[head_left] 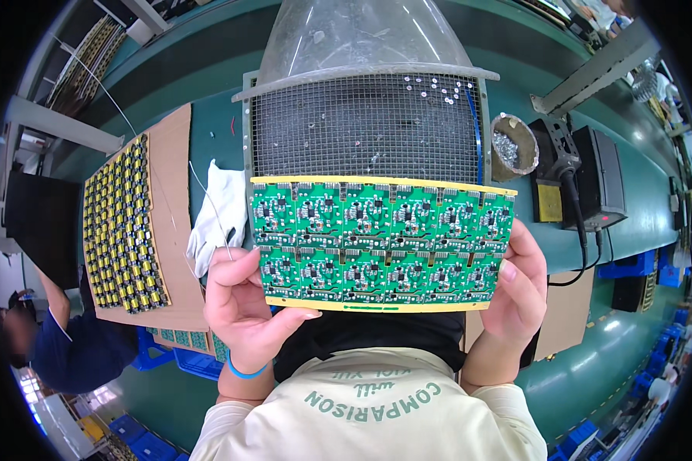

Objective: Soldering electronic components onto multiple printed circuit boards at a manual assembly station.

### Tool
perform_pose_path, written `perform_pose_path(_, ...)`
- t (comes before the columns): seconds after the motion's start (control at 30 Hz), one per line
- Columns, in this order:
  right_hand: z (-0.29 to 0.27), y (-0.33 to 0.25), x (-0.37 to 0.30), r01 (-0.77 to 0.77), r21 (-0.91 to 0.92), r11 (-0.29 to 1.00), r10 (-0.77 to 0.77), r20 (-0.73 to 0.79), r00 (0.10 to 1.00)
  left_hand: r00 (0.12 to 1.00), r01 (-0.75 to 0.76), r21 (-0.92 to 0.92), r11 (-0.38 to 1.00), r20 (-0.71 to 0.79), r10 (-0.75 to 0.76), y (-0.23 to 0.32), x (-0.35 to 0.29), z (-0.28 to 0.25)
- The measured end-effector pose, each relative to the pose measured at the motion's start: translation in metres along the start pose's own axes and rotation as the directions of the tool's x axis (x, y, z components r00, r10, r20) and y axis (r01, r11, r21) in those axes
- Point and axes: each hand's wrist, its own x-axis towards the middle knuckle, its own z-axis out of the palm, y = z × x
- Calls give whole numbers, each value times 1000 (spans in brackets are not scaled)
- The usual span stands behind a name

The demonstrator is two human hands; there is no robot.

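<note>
Between both hands I hold up a green circuit board panel [415, 223] with yellow edge strips, tilted so its face is toward me. It carries two rows of identical small boards with chips and solder points. My left hand [242, 307], a blue band at its wrist, grips the lower left corner, thumb along the bottom edge. At the right end, my right hand [524, 284] is closed on the edge, with fingertips on the front. Behind the panel lies a dark wire mesh grille [338, 123], its near part hidden. Small white-silver pieces [435, 86] sit on the grille's far right.
A clear hood [361, 34] rises behind the grille. Right of it stand a tub of metal bits [507, 150], a soldering-iron stand [555, 154] and a black box [596, 177]. At left are a white glove [219, 215] and cardboard [175, 238] bearing a panel of yellow-black components [123, 230]. Another person [81, 338] works far left.
</note>
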Motion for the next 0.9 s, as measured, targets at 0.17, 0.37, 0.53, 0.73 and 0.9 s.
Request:
perform_pose_path(0.17, 3, -1, 0, 2, -12, 1000, -3, -21, 1000, 1000, -17, 1, 1000, 13, 17, -1, 0, -1)
perform_pose_path(0.37, 2, -2, 0, -3, -14, 1000, 2, -21, 1000, 1000, 16, -29, 999, -13, -17, 3, 1, 3)
perform_pose_path(0.53, 1, -2, 0, -10, -15, 1000, 9, -30, 999, 1000, -5, -13, 1000, 10, 5, 1, -1, -1)
perform_pose_path(0.73, -3, -1, 0, -31, 16, 999, 31, -21, 999, 999, 19, -54, 998, -27, -21, 3, -2, 2)
perform_pose_path(0.9, 0, 6, 6, 0, -10, 1000, 0, -52, 999, 1000, -30, 67, 997, 6, 29, 3, 0, 3)
